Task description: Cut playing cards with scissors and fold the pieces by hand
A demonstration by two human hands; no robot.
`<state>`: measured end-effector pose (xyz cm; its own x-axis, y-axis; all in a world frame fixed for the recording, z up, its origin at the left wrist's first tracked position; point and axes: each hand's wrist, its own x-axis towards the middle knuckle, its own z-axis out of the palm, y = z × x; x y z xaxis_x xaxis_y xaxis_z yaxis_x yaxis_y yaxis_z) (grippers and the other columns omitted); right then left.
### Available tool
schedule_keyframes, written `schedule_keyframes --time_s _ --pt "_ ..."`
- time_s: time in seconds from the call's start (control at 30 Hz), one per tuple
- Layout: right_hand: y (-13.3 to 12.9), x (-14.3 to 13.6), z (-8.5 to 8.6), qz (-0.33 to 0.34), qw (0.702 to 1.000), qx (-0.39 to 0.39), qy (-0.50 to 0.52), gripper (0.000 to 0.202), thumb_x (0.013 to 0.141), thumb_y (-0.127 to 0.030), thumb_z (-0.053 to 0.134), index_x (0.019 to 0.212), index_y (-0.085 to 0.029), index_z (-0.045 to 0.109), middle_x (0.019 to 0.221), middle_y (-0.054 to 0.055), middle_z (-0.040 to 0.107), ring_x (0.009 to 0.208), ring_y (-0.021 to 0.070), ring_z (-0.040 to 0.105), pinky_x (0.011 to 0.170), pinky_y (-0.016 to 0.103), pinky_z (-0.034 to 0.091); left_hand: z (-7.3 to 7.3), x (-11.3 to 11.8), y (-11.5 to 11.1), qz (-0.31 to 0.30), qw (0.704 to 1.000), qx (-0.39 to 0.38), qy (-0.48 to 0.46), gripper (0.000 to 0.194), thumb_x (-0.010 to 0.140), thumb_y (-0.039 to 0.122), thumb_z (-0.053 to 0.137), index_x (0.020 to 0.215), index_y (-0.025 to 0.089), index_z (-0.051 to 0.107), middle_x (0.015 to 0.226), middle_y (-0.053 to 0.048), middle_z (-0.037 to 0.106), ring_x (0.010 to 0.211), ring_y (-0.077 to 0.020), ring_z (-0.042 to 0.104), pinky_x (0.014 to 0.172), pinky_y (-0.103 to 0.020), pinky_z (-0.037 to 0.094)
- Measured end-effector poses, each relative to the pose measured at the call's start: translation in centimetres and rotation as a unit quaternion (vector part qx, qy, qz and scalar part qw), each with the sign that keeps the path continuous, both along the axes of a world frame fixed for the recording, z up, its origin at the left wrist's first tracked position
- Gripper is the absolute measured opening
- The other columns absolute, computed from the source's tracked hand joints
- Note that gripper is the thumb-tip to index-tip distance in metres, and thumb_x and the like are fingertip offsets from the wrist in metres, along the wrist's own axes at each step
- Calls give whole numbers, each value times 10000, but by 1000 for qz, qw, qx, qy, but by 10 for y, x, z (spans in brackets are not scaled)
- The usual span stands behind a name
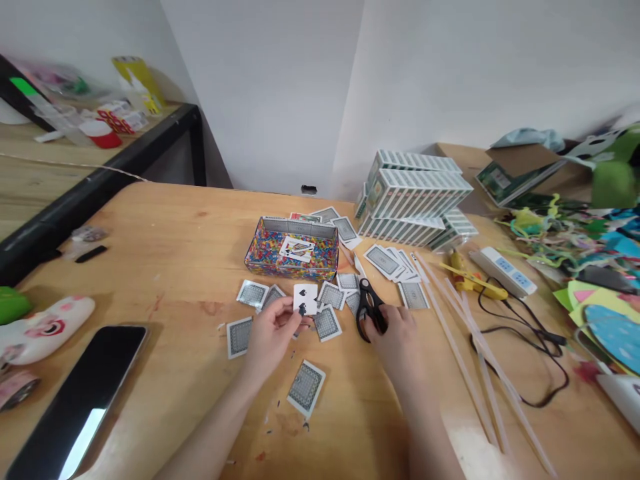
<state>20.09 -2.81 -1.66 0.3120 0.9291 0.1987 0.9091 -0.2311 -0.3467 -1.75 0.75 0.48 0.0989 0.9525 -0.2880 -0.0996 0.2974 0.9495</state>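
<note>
Between the thumb and fingers of my left hand [277, 325] is a playing card [305, 298], its face with black spades turned towards me. My right hand [395, 330] grips the handles of black scissors [367, 308], whose blades point away from me towards the box. Several cut cards lie face down around my left hand, and one cut card [306, 388] rests apart, nearer to me. Just beyond my hands stands an open box [293, 272] with a colourful brick pattern. A face card [297, 249] lies inside it, and grey card backs line its far wall.
Striped card boxes [415, 193] are stacked at the back right, with loose cards [390, 263] before them. To the right are clear glue sticks [467, 360], a yellow glue gun [470, 280], a power strip [505, 270] and a black cable. A phone [80, 400] lies at the left.
</note>
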Motion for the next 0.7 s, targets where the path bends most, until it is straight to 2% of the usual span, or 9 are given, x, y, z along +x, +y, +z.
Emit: schedule_keyframes --time_s 0.17,0.27,0.33,0.47,0.57,0.63,0.7 --pt "-4 -7 10 -65 997 -26 13 288 677 -367 557 831 -136 635 781 100 616 718 239 583 639 320 429 0 -2 0 16 1000 -10 15 225 703 279 598 884 145 592 855 -53 690 776 -198 670 698 -308 545" --pt "-3 -3 14 -108 989 -4 99 288 651 -379 595 787 -129 640 763 100 627 648 220 591 587 305 441 2 -2 0 29 999 -25 -5 228 685 289 619 859 151 566 949 -67 679 806 -210 668 673 -311 551" --pt "-2 0 15 -121 973 6 196 290 634 -393 625 750 -127 635 679 87 626 576 209 583 532 299 444 3 -2 1 29 999 -30 -18 266 676 303 636 881 154 555 977 -73 672 813 -214 668 662 -312 553" --pt "2 -2 18 -131 913 72 380 286 631 -386 665 741 -126 618 603 60 619 524 189 569 478 285 445 4 -4 2 31 998 -44 -35 333 680 355 635 929 149 550 925 -73 683 772 -214 674 660 -332 552" --pt "2 -8 24 -119 858 115 485 307 574 -351 737 757 -137 614 622 44 637 538 173 573 470 262 441 5 -4 3 37 997 -56 -34 303 673 378 635 855 155 539 851 -58 690 723 -214 676 623 -330 549" --pt "1 -12 28 -96 823 97 551 298 549 -314 765 743 -140 620 572 19 623 496 146 554 440 236 425 5 -4 3 33 998 -54 -30 274 665 373 639 805 163 530 822 -41 684 694 -206 672 587 -312 544" --pt "-1 -16 32 -55 792 49 606 242 584 -305 750 701 -134 626 505 0 588 425 113 508 395 214 396 5 -5 3 26 999 -39 -18 237 667 358 635 771 170 537 767 -13 669 650 -183 659 541 -277 533"
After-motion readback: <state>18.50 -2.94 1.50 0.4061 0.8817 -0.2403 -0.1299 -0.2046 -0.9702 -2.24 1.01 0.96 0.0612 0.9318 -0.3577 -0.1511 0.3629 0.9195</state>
